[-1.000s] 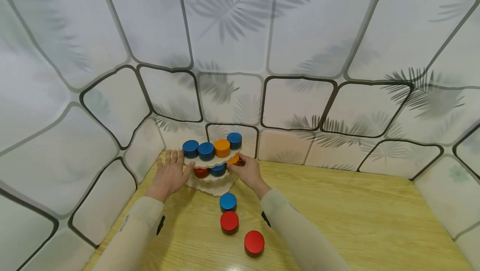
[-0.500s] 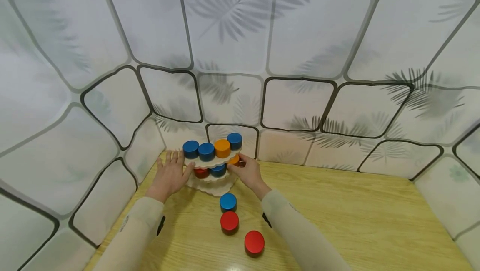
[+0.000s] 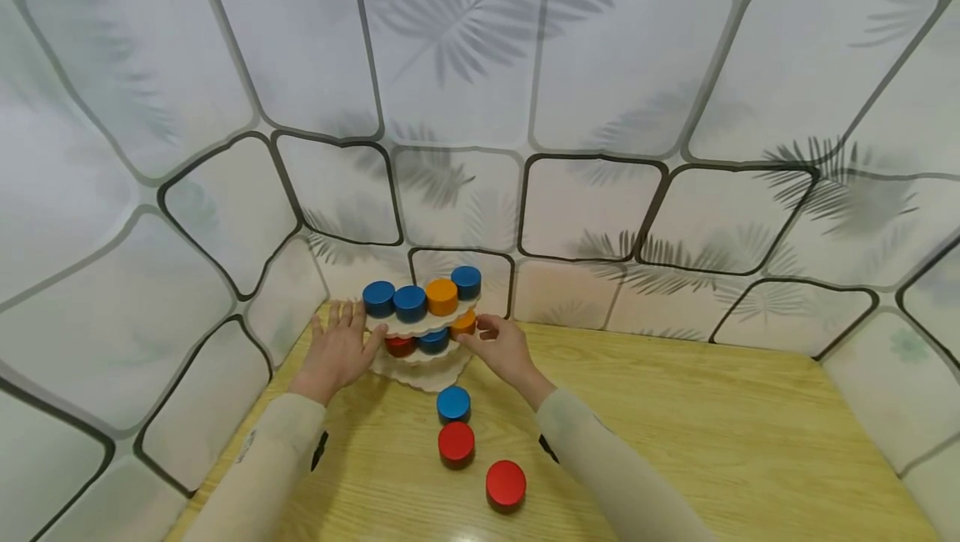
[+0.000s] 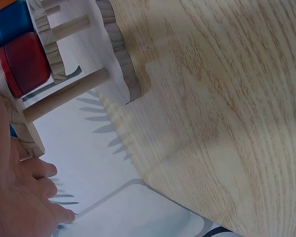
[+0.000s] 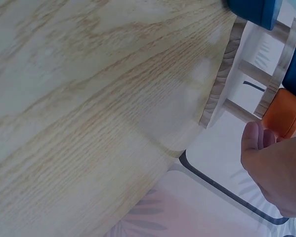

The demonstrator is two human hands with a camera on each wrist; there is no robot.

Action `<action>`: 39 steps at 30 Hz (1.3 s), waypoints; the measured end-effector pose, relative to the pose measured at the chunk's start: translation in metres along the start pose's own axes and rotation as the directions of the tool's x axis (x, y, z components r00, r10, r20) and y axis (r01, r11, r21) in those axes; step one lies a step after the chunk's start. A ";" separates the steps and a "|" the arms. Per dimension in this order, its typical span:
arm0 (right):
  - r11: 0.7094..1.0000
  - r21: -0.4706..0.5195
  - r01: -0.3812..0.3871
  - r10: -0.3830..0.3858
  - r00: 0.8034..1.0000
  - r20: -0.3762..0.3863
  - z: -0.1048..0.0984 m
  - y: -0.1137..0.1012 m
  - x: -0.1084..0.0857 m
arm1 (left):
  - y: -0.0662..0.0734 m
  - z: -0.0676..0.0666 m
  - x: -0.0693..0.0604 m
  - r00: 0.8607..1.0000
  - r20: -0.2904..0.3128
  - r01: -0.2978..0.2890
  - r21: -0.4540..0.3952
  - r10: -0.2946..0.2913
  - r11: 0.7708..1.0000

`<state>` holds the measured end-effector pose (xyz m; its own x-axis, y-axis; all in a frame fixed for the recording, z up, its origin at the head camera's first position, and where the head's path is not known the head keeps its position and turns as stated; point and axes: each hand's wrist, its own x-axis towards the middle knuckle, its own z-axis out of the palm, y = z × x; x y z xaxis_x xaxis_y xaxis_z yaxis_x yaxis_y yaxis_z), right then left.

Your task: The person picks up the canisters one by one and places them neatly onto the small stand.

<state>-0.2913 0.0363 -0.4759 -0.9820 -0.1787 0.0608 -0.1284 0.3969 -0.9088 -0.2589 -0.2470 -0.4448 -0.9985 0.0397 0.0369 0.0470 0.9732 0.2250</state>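
A tiered wooden stand with scalloped shelves (image 3: 427,373) is at the back left of the table. On its top shelf sit blue cylinders (image 3: 409,303) and an orange cylinder (image 3: 442,297). The middle shelf bears a red cylinder (image 3: 401,347), a blue cylinder (image 3: 432,341) and another orange cylinder (image 3: 463,324). My left hand (image 3: 335,354), fingers extended, rests against the top shelf's left edge. My right hand (image 3: 504,349) is beside the middle-shelf orange cylinder, thumb and fingers spread apart; in the right wrist view its fingertips (image 5: 251,134) lie close by the orange cylinder (image 5: 284,112).
In front of the stand, a blue cylinder (image 3: 453,404) and two red cylinders (image 3: 456,444) stand on the wooden table (image 3: 712,434). A patterned wall covering (image 3: 592,208) borders the table at the back and both sides.
My right hand has drawn slightly right from the middle-shelf orange cylinder, which now shows more fully and stays on the shelf. My left hand keeps its place.
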 end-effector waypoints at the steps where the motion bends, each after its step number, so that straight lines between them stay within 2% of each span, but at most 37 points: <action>1: 1.000 0.001 0.009 -0.009 1.000 0.001 -0.001 0.000 -0.002 | 0.000 0.000 0.000 1.000 -0.001 0.000 0.000 0.000 1.000; 7: 1.000 0.002 0.023 -0.023 0.999 0.030 -0.005 0.005 -0.012 | -0.001 0.001 0.000 1.000 -0.001 -0.002 0.006 0.002 1.000; 15: 0.999 -0.028 0.031 -0.026 0.988 0.150 -0.008 0.015 -0.025 | -0.001 0.002 0.001 1.000 -0.007 -0.007 0.001 0.007 1.000; 26: 0.998 -0.010 0.060 -0.053 0.935 0.352 -0.013 0.033 -0.036 | -0.001 0.002 0.001 1.000 0.005 0.001 -0.006 -0.001 1.000; 32: 0.997 0.014 0.073 -0.073 0.909 0.409 -0.011 0.035 -0.041 | -0.002 0.002 0.000 1.000 0.006 0.000 -0.012 0.000 1.000; 39: 0.996 -0.004 0.085 -0.074 0.889 0.453 -0.008 0.039 -0.040 | -0.001 0.002 0.000 1.000 0.000 -0.003 -0.014 0.003 1.000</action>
<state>-0.2579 0.0659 -0.5100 -0.8007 -0.5954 -0.0658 -0.2116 0.3839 -0.8988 -0.2590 -0.2480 -0.4470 -0.9984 0.0425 0.0372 0.0502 0.9699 0.2381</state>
